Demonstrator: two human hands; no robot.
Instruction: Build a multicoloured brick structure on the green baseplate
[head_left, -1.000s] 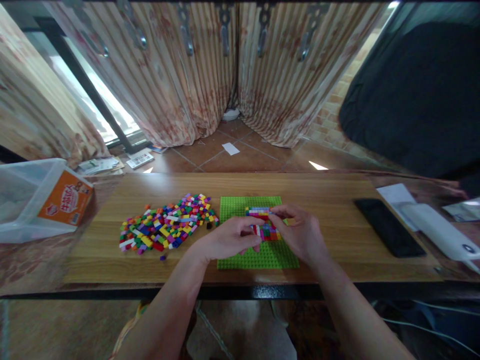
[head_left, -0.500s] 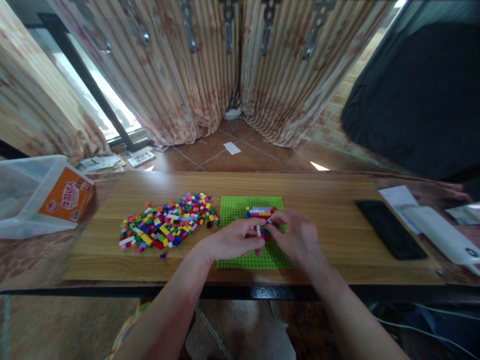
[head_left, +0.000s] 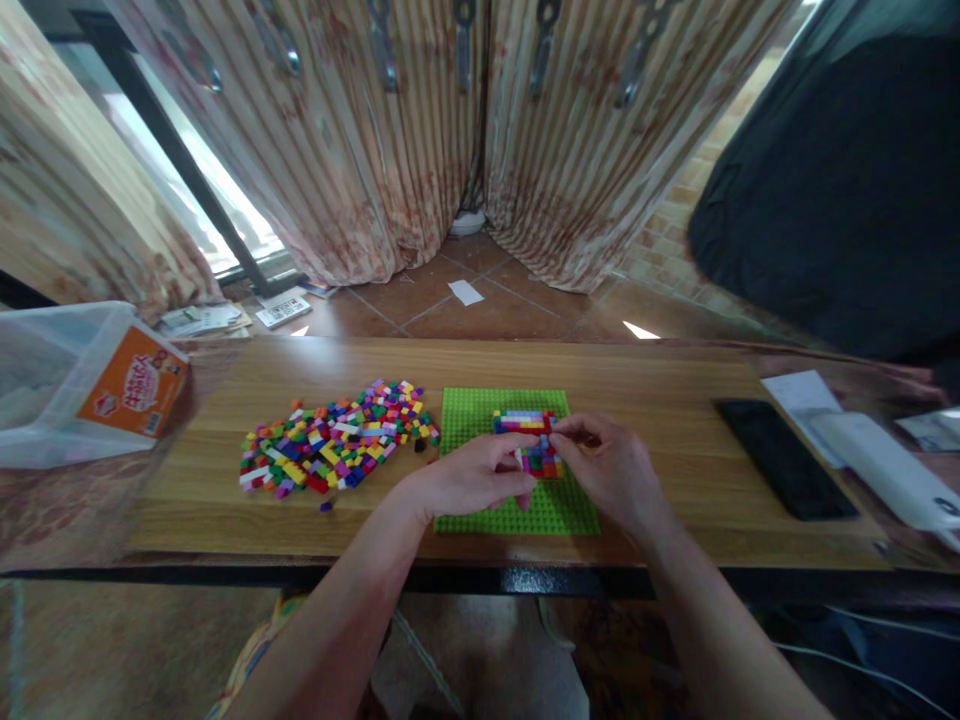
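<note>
The flat bright-green studded plastic baseplate (head_left: 480, 415) lies on the wooden desk (head_left: 645, 380), near its front edge. On the baseplate stands a small multicoloured block of stacked plastic bricks (head_left: 529, 440), pressed onto the studs.

The left hand (head_left: 469, 480) rests over the baseplate with its fingers (head_left: 517, 478) curled against the near-left side of the block. The right hand (head_left: 611, 470) meets it from the right, with thumb and forefinger pinched close at the block's top edge. Whether a loose brick sits in that pinch cannot be told; the piece would be too small to resolve.

Handling, as a judgement: the bricks are light, rigid and smooth, so they slip easily and call for a fingertip pinch on two opposite side faces. The baseplate is thin and will likely slide under a push, so it wants holding flat. The stacked block is held by stud friction only and may split if levered sideways.

A loose heap of small multicoloured plastic bricks (head_left: 337, 450) lies just left of the baseplate. A black phone (head_left: 784, 458) lies well to the right.
</note>
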